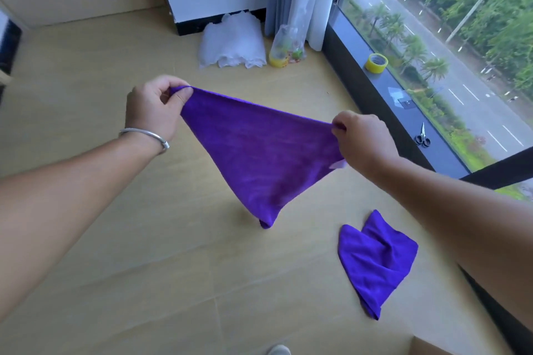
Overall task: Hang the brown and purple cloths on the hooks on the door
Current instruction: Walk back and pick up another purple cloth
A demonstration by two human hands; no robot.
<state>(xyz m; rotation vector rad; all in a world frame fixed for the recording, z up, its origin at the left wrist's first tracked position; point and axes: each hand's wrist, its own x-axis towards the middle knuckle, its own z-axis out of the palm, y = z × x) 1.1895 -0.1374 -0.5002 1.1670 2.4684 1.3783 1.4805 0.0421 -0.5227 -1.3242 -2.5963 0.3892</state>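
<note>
Purple cloth (256, 150) stretched in mid-air over the floor (115, 239), left hand (155, 106) and right hand (360, 138) each in a closed pinch grip on a top corner; looks light, limp, non-slip, best hooked by that taut edge.

I see one purple cloth (256, 150) stretched in the air by two corners, its lower corner hanging in a point above the floor. A second purple cloth (377, 259) lies crumpled on the floor, well apart.
</note>
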